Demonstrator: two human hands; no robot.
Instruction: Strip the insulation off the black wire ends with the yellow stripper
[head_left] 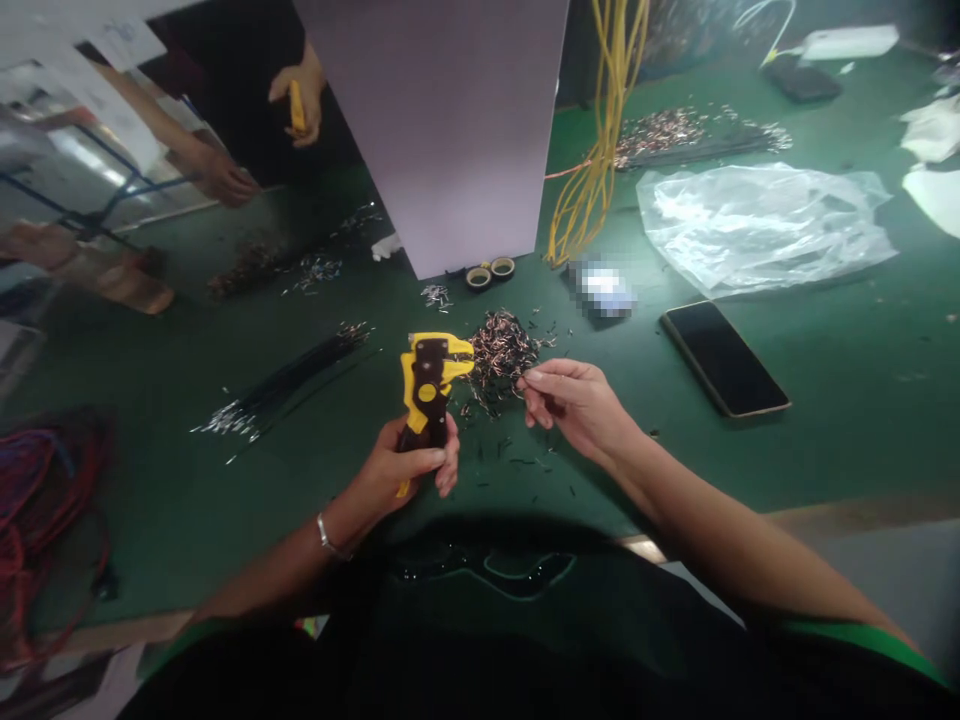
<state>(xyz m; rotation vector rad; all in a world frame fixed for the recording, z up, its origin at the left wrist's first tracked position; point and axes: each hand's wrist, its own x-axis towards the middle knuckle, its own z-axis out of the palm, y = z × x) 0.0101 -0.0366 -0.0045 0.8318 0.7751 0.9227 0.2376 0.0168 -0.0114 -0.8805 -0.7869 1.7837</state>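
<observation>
My left hand point(405, 462) is wrapped round the dark handles of a yellow and black wire stripper point(429, 375), held upright with its jaws pointing right. Just beyond the jaws lies a pile of short black wires with bare copper ends point(499, 345). At the pile's right edge, the thumb and fingers of my right hand point(574, 400) are pinched together; what is between them is too small to make out. Left of the stripper, a bundle of long black wires point(300, 375) rests on the green table point(630, 470), silvery tips toward me and coppery tips away.
A pale upright panel point(465, 130) stands ahead, two tape rolls point(478, 277) at its foot. To the right are a phone point(724, 358), a clear plastic bag point(765, 225) and hanging yellow cables point(592, 180). Red cables point(45, 510) lie left. Another person's hand point(307, 80) holds a yellow tool.
</observation>
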